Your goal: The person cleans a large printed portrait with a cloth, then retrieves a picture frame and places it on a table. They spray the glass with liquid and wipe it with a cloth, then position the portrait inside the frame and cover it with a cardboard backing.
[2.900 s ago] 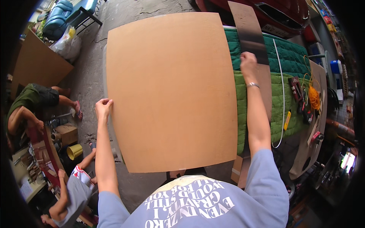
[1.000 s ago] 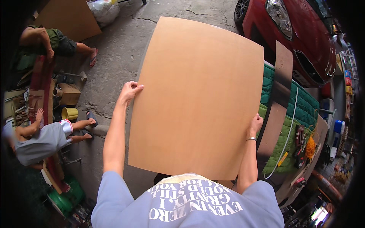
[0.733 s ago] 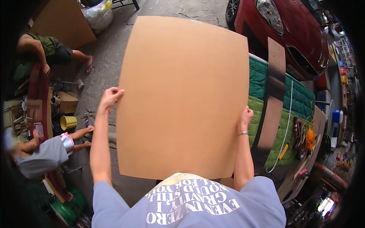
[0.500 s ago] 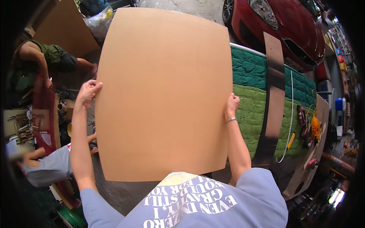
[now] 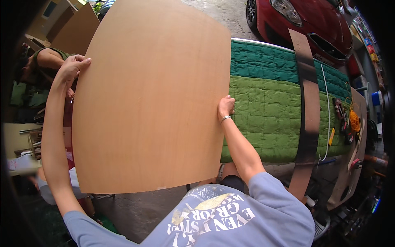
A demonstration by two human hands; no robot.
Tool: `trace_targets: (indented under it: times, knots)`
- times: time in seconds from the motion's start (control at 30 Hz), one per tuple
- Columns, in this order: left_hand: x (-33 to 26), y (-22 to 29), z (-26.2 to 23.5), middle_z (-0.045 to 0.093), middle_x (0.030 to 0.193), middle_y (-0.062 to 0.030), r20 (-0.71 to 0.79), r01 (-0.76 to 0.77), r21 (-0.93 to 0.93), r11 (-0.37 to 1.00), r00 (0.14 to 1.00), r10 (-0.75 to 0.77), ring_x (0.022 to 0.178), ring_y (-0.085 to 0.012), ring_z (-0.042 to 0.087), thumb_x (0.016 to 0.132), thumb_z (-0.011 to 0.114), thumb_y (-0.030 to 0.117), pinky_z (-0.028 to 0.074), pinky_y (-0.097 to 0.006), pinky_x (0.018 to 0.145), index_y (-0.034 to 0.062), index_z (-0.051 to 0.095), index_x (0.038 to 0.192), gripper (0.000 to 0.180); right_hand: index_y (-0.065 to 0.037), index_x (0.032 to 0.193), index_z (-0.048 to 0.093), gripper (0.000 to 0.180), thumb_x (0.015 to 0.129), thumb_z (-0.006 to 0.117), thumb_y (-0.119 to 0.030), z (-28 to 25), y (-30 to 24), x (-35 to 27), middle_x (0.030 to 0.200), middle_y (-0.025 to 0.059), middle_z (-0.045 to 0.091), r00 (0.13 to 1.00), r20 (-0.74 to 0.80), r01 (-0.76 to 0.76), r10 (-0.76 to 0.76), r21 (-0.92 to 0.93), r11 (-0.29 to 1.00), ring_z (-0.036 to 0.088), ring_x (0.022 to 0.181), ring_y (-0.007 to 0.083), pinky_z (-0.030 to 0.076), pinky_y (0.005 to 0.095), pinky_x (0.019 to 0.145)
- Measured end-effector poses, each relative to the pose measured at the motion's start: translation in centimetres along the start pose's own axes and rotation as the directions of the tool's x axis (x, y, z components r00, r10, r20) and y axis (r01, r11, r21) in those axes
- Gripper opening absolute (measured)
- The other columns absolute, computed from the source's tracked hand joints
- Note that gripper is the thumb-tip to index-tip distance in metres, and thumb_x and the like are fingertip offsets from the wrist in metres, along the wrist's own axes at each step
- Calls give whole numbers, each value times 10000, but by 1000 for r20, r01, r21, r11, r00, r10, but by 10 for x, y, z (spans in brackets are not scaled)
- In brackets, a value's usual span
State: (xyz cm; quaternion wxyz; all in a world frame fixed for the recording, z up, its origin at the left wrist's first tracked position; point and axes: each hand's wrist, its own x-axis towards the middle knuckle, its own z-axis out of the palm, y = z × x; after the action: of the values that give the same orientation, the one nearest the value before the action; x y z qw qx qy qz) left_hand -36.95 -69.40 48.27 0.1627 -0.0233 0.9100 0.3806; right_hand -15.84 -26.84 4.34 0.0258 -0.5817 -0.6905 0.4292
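Note:
A large, flat, light-brown wooden panel (image 5: 152, 99) fills the middle of the head view. My left hand (image 5: 75, 68) pinches its left edge near the upper part, thumb on the face toward me. Lower down on the opposite edge, my right hand (image 5: 226, 107) is closed round the panel, with a bracelet on that wrist. The fingers behind the panel are partly hidden. Beside my right hand, a quilted green padded cover (image 5: 263, 111) lies over a long table, and the panel hides its left part.
A long brown and black board (image 5: 308, 94) lies across the cover. Further right are a white strip (image 5: 327, 111), a yellow cutter (image 5: 331, 136), orange cord (image 5: 354, 121) and a cut-out board (image 5: 349, 173). A red car (image 5: 304, 24) stands behind. A person (image 5: 49, 59) works at the left.
The panel has shifted left and upward in view, both hands moving with it. More of the green cover shows on the right. The people at the left are now more hidden.

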Motion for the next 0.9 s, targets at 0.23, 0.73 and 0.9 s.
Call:
trace_targets:
  times: [0.23,0.73,0.9]
  knots:
    - [-10,23,14,685,954,-33,-12,-100,133,986,995,102,885,-127,631,945,762,271,494,-331,807,39,680,1024,259,7,1128,651,404,1054,455,-338,-2,3,-6,1243,209,673,990,56,138,-130,-182,974,612,1210,383,368,591,1080]
    - [-53,99,47,692,919,-22,-2,-155,115,981,988,156,857,-120,647,924,767,228,511,-321,748,42,681,999,219,11,1162,658,483,1052,458,-415,-141,-157,-48,1078,251,709,456,344,847,-820,114,519,687,1034,396,522,485,889]
    - [-81,163,78,714,976,-52,-44,-206,17,978,977,207,925,-141,673,902,779,223,521,-324,757,-24,709,1129,343,30,1353,568,818,1021,401,-698,-204,-282,-145,1192,159,684,216,645,664,-733,453,594,692,1049,251,573,393,852]
